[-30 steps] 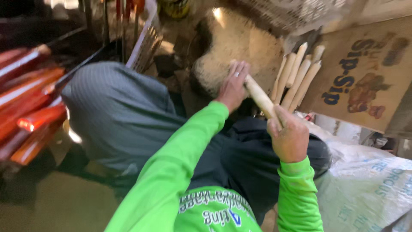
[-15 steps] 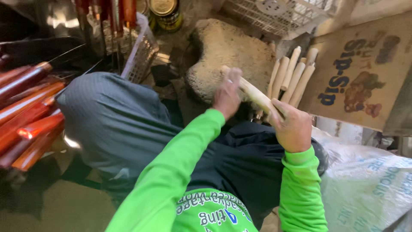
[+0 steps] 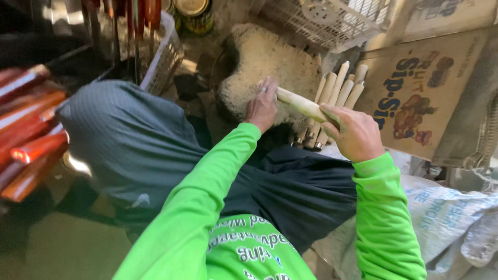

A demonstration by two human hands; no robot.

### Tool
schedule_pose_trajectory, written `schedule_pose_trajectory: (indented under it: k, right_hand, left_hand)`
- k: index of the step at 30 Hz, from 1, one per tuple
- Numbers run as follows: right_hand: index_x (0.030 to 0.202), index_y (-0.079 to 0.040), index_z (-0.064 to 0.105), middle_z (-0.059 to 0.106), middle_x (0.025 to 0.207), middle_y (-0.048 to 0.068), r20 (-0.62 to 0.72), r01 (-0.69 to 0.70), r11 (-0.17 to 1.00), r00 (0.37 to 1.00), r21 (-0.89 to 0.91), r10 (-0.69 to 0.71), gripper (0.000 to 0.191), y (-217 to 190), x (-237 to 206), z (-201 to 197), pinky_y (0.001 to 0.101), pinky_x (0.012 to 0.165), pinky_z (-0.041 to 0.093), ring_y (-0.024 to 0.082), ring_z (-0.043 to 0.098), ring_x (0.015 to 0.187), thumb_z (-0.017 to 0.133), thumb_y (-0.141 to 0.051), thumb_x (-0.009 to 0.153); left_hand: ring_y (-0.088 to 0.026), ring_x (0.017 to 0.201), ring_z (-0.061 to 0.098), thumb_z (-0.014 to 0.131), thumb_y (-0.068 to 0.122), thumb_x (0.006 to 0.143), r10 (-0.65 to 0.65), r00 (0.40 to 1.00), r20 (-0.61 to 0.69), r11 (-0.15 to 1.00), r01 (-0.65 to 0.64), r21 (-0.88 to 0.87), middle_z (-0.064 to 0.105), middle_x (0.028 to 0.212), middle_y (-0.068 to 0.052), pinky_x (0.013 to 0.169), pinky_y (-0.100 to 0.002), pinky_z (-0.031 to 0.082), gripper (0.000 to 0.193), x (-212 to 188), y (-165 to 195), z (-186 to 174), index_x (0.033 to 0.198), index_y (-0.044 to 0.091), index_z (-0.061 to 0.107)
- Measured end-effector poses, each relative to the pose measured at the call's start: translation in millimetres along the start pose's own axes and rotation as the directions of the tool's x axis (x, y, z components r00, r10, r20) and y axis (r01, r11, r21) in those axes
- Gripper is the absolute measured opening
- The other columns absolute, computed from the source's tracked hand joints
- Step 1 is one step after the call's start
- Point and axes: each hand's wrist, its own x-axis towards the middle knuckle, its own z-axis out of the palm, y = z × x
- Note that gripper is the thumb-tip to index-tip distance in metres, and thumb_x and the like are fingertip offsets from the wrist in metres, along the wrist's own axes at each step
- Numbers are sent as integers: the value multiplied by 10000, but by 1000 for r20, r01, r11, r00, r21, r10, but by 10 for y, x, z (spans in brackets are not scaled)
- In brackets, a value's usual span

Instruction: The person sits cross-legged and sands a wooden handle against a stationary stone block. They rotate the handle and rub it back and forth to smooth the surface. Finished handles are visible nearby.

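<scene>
Right hand (image 3: 355,132), centre-right of frame, fingers wrapped tight around a pale peeled stick (image 3: 303,105). Left hand (image 3: 262,105) rests on the stick's far end, fingers half-curled over it. More pale sticks (image 3: 340,88) lean just behind.

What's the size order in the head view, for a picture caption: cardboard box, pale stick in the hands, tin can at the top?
1. cardboard box
2. pale stick, held by the left hand and right hand
3. tin can, cut off by the frame, so unsure
</scene>
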Motion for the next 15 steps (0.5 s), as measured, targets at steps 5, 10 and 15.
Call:
schedule_pose_trajectory:
  k: [5, 10, 15]
  right_hand:
    - [1254, -135, 742, 737, 987, 159, 37, -52, 992, 998, -114, 56, 430, -122, 141, -29, 499, 761, 547, 389, 696, 890, 701, -249, 841]
    - [1198, -184, 774, 728, 875, 180, 59, -195, 974, 978, -112, 202, 394, -292, 225, -17, 509, 742, 561, 401, 699, 803, 708, -293, 825]
    - [1040, -136, 759, 713, 837, 176, 49, -171, 974, 983, -147, 179, 220, -433, 294, -14, 503, 700, 557, 397, 700, 779, 687, -313, 931]
  left_hand:
    - [-479, 1474, 413, 505, -55, 863, -32, 997, 74, 999, 32, 11, 518, 1521, -220, 1146, -483, 449, 579, 15, -29, -48, 1426, 65, 445]
    - [-491, 1448, 359, 604, -37, 791, 44, 992, -118, 998, -49, -47, 417, 1512, -332, 1206, -473, 306, 707, -159, 169, 10, 1463, -69, 386]
    - [-487, 1512, 346, 511, -117, 811, 191, 977, -95, 960, -206, -187, 426, 1550, -336, 1287, -474, 287, 730, -414, 431, 84, 1526, -77, 365]
